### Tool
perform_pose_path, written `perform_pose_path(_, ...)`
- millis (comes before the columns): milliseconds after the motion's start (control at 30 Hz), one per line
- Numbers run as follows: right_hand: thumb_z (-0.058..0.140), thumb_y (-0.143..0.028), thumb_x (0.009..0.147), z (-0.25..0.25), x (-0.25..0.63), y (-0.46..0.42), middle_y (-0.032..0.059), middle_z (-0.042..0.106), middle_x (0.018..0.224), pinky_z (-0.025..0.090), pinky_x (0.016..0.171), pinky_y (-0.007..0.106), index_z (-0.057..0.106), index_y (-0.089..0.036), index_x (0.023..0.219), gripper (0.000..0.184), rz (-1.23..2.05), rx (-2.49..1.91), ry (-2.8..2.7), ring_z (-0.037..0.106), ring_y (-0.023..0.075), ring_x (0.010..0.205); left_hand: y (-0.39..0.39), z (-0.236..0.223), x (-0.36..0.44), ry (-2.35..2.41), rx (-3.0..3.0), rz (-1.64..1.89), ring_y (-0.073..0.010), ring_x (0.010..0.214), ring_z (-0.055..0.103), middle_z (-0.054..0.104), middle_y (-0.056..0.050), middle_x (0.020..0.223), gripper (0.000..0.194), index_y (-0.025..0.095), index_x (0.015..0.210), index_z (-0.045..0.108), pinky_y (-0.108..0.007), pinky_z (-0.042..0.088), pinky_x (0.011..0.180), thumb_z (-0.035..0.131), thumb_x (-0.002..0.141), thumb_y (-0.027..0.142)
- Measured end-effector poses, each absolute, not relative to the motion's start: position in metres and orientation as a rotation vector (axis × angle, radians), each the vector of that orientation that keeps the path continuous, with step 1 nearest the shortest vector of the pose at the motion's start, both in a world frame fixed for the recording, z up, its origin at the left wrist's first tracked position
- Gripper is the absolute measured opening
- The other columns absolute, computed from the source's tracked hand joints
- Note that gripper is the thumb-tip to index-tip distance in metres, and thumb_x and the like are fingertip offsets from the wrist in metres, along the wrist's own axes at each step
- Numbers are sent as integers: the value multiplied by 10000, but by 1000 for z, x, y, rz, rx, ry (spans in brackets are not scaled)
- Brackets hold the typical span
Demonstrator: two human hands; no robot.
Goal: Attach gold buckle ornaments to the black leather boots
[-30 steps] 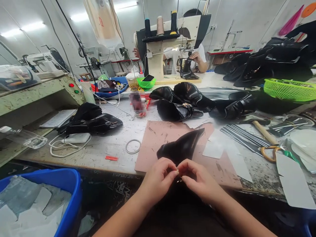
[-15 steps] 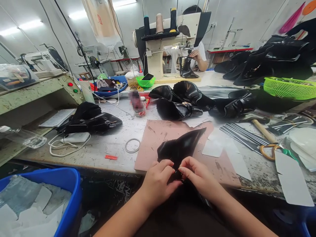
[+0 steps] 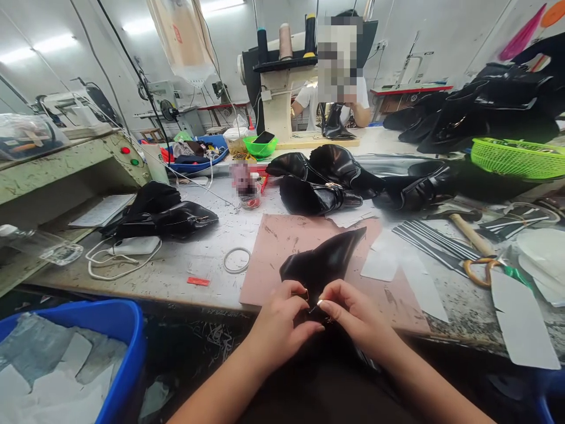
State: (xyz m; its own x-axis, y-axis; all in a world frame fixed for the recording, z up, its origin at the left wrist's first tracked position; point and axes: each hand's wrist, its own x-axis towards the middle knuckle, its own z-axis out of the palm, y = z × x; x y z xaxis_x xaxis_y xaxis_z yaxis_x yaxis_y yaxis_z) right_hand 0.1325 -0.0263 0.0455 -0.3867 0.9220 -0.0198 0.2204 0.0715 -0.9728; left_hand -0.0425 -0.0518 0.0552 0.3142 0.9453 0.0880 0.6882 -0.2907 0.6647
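A black leather boot [image 3: 324, 256] lies partly on the pink board [image 3: 269, 247], its near part running down to the table edge under my hands. My left hand [image 3: 280, 327] is curled against the boot, fingertips at a small gold-coloured buckle [image 3: 307, 294], thumb held lower. Close beside it, my right hand [image 3: 353, 309] pinches a small shiny metal piece [image 3: 319, 302] between thumb and index finger. Whether that piece is joined to a strap cannot be made out. Dark material below the hands blends into shadow.
More black boots [image 3: 322, 197] lie behind the board, and others [image 3: 168, 215] at left. Scissors [image 3: 481, 271], a hammer [image 3: 472, 235] and striped strips [image 3: 435, 238] are at right. A blue bin [image 3: 136, 341] stands lower left. A person works behind the sewing machine [image 3: 280, 106].
My left hand has gone from a pinch to a wider curl, and a gold buckle now shows at its fingertips. My right hand stays near, pinching. The person behind has leaned into view.
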Motion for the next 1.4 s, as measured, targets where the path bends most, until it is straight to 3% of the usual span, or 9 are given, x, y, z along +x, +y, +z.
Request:
perform_pose_path(267, 634, -345, 687, 49, 134, -20, -9, 549, 721, 420, 622, 270, 536, -181, 783, 214, 1676, -1103, -1550, 512, 137, 672, -50, 55, -42, 1418, 2101, 622, -249, 1016, 556, 558, -87, 1116, 178, 174, 842, 629, -423, 468, 892, 726, 697, 210)
perform_pose_path(367, 622, -361, 698, 50, 136, -20, -20, 530, 679, 407, 603, 266, 502, -189, 705, 210, 1644, -1132, -1580, 500, 134, 646, -52, 55, -47, 1386, 2110, 626, -252, 1069, 540, 536, -93, 1172, 216, 189, 912, 621, -421, 461, 923, 702, 713, 211)
perform_pose_path(533, 566, -358, 752, 52, 136, -22, -13, 538, 693, 411, 633, 275, 483, -198, 722, 183, 1538, -1134, -1684, 499, 145, 672, -57, 56, -57, 1396, 2178, 684, -250, 1148, 500, 495, -109, 1249, 177, 181, 944, 598, -408, 445, 963, 524, 790, 135)
perform_pose_path(833, 505, -333, 809, 51, 133, -28, -14, 527, 694, 402, 575, 259, 491, -214, 754, 132, 1310, -1143, -1837, 466, 134, 620, -55, 60, -49, 1290, 1938, 769, -160, 939, 569, 542, -51, 1097, 321, 218, 992, 579, -288, 510, 822, 477, 754, 29)
perform_pose_path(1033, 506, -413, 817, 51, 141, -27, -9, 506, 714, 427, 625, 261, 470, -220, 745, 209, 1400, -1056, -1730, 481, 144, 666, -57, 58, -59, 1435, 2171, 833, -224, 1005, 520, 532, -75, 1081, 171, 212, 952, 599, -384, 462, 884, 550, 794, 168)
perform_pose_path(1200, 510, -398, 821, 49, 139, -29, -4, 511, 728, 427, 633, 269, 465, -219, 749, 198, 1393, -1062, -1719, 484, 151, 679, -55, 60, -60, 1400, 2148, 678, -214, 1014, 493, 533, -49, 1080, 87, 205, 779, 546, -373, 443, 879, 552, 791, 120)
perform_pose_path(1400, 511, -296, 824, 48, 133, -32, 38, 574, 829, 447, 676, 296, 470, -215, 746, 120, 1278, -1031, -1758, 539, 173, 768, -55, 62, -47, 1402, 2099, 692, -231, 1062, 453, 514, -62, 1107, 117, 190, 745, 524, -402, 423, 908, 536, 785, 80)
